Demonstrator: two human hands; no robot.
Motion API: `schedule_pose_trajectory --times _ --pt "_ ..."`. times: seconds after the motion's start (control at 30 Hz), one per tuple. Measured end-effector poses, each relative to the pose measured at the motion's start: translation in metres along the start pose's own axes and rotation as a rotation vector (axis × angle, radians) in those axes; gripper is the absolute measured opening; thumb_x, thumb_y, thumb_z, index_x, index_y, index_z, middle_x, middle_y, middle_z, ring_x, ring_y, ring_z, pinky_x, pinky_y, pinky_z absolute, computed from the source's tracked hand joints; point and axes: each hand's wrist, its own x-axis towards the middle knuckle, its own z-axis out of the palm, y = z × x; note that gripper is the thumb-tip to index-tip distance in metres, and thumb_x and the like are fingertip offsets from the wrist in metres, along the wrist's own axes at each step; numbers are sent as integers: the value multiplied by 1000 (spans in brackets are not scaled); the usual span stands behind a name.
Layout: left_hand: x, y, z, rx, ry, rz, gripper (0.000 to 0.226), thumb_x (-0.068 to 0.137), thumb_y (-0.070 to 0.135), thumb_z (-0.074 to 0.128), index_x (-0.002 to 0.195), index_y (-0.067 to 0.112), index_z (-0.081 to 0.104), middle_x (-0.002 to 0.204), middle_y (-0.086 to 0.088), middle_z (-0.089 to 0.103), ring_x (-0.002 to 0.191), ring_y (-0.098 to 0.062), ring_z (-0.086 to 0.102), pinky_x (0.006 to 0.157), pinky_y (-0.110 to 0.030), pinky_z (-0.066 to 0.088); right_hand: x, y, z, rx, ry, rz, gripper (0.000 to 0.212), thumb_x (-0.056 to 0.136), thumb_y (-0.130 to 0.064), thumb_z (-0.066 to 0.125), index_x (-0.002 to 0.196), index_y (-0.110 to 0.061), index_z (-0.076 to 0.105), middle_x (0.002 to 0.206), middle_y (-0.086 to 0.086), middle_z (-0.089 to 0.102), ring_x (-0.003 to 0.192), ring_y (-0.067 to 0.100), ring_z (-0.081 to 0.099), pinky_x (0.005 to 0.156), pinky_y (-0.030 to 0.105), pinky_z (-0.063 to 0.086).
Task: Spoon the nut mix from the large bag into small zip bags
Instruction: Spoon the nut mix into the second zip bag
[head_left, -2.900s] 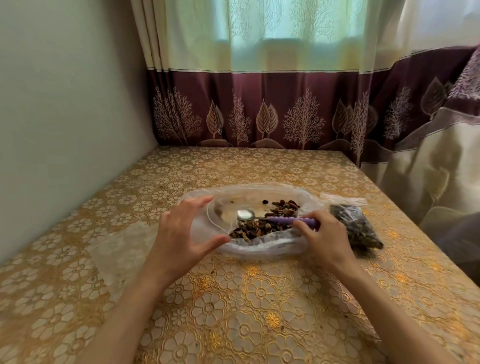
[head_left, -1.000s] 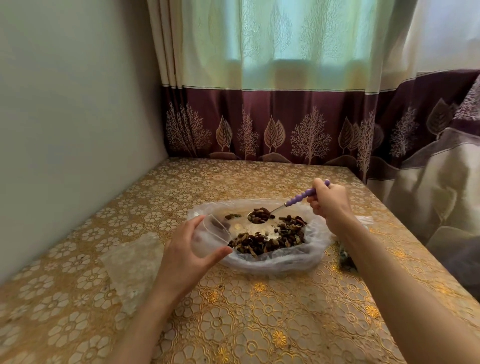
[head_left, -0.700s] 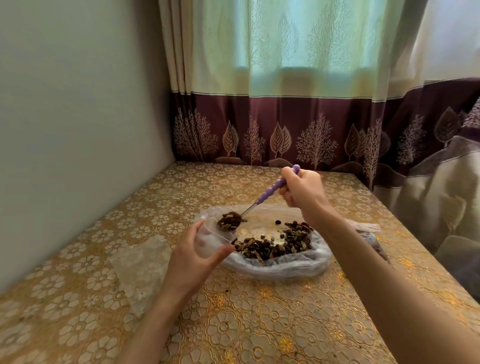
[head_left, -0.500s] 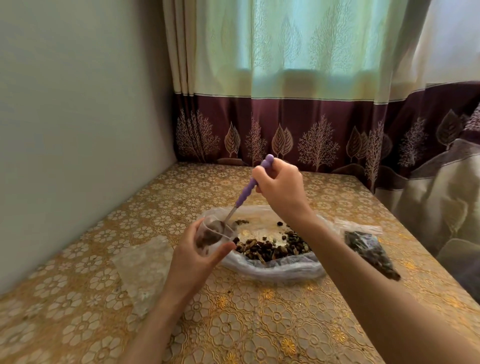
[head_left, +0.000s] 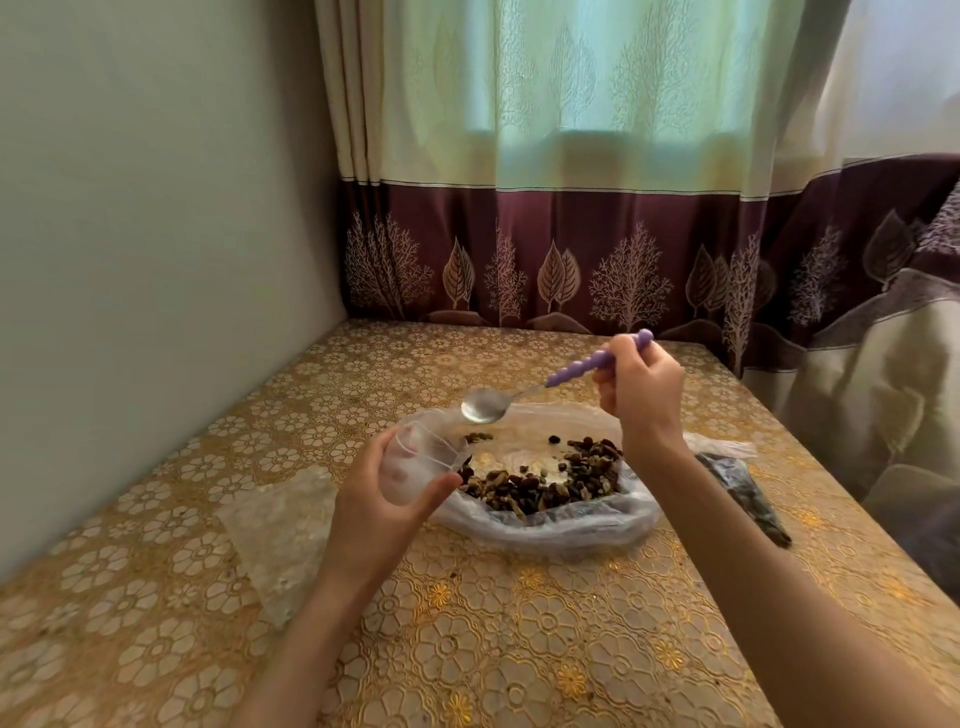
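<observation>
My right hand (head_left: 641, 395) has lifted the now-empty spoon (head_left: 550, 383) away from the small zip bag (head_left: 415, 462), which my left hand (head_left: 387, 499) grips open. One large bag (head_left: 545, 488) of nut mix (head_left: 550, 478) lies on the gold-patterned counter (head_left: 467, 649), one filled bag (head_left: 743, 488) to its right, before a curtain (head_left: 571, 156).

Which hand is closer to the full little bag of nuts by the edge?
Right. The right hand is up beside the full bag; the left hand is across the big bag.
</observation>
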Motion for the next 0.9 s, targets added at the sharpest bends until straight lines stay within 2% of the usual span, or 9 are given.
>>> schedule_pose_trajectory --times 0.1,0.23,0.37,0.47,0.57,0.73,0.83,0.9 --pt "0 0 1 26 1 17 86 56 64 64 130 25 45 119 12 52 102 -1 51 73 -10 37 3 21 -22 -181 66 33 21 89 -6 46 70 -9 54 56 -1 54 49 9 42 43 17 35" --pt "-1 0 1 57 3 43 83 57 62 64 130 26 46 119 13 51 99 5 49 71 -7 36 2 42 -43 -373 127 0 11 86 -11 50 83 -3 58 65 3 62 61 17 52 57 32 45" --pt "-1 2 1 58 3 63 77 59 60 65 126 27 47 109 23 50 90 24 47 62 2 40 4 48 -51 -429 176 -8 11 86 -12 51 76 -9 56 58 -4 62 59 18 55 63 39 50" --pt "-1 1 1 77 2 62 81 58 62 64 129 26 47 112 18 52 93 23 45 64 4 38 5 52 -52 -443 128 44 22 87 -13 49 67 -12 58 61 2 66 70 28 59 71 45 49" --pt "-1 0 1 92 8 61 83 58 63 63 130 26 47 113 17 52 95 18 46 65 -3 42 4 57 -52 -431 77 92 27 88 -14 47 65 -13 59 52 -3 64 68 23 56 69 39 44" --pt "0 -1 1 123 -3 66 83 58 64 62 130 26 46 119 10 54 100 9 49 69 -7 37 2 56 -49 -398 -4 143 43 89 -14 46 49 -15 59 53 -1 68 54 12 50 59 26 38" --pt "0 -3 3 133 -15 55 86 58 65 62 132 24 45 124 5 55 106 -6 51 77 -12 37 -1 57 -44 -345 -99 218 34 91 -11 44 61 -11 60 60 5 71 44 10 42 40 19 33" --pt "0 -4 3 145 -21 51 88 57 66 61 133 23 44 125 2 55 111 -11 50 80 -15 37 -1 58 -42 -325 -115 242 28 91 -10 43 69 -6 60 63 7 72 43 9 43 36 16 32"
